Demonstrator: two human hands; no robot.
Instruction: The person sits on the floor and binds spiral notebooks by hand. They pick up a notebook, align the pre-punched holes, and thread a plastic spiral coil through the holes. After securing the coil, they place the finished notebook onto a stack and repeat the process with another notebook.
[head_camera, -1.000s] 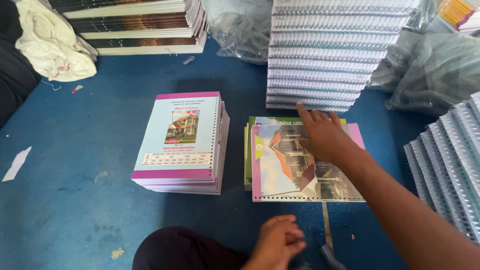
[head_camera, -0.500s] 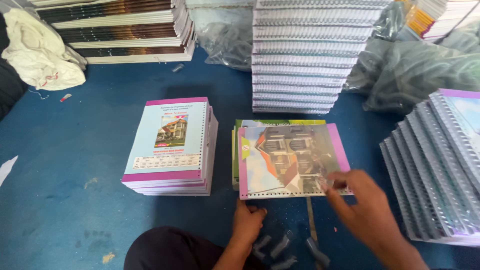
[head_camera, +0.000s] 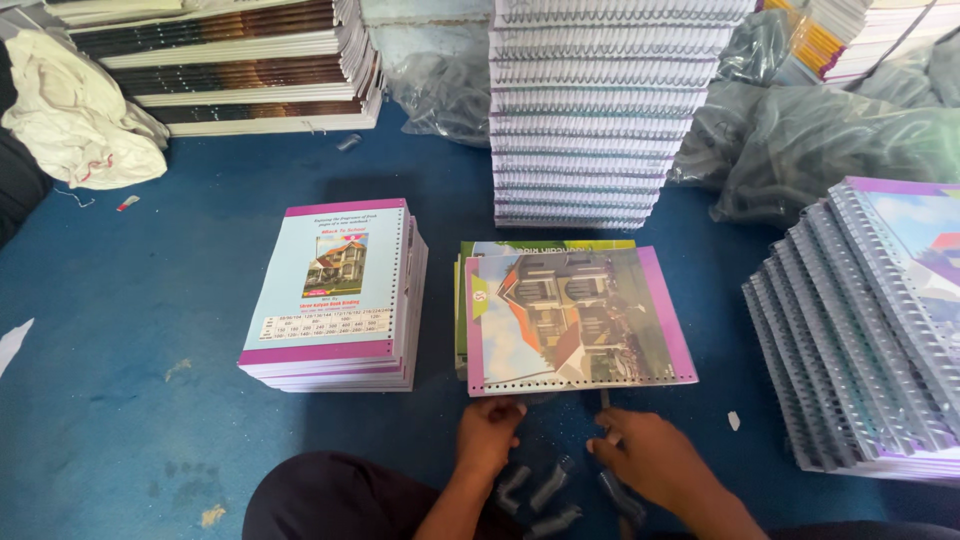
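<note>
Both hands sit low in the view, just below the near edge of a punched cover sheet (head_camera: 577, 318). Left hand (head_camera: 489, 433) is loosely curled with its fingertips touching that edge at the left corner; it grips nothing I can make out. Right hand (head_camera: 647, 458) lies palm down, fingers bent, near the middle of the edge; a thin dark rod (head_camera: 604, 400) pokes out just above its knuckles, and the hand may be holding it, though the view is too poor to be sure.

The sheet shows a house picture with pink borders and a row of holes along its near side. It lies flat on a short pile with a green cover (head_camera: 545, 247) peeking out behind. Between the hands, on the blue floor (head_camera: 150, 270), are a few small grey clips (head_camera: 552, 484).

Left of the sheet, close but apart, stands a stack of books (head_camera: 335, 295) with pale covers. Behind rises a tall spiral-bound stack (head_camera: 595, 110); another leaning one (head_camera: 870, 330) is at the right. A white cloth (head_camera: 70, 115) lies far left.
</note>
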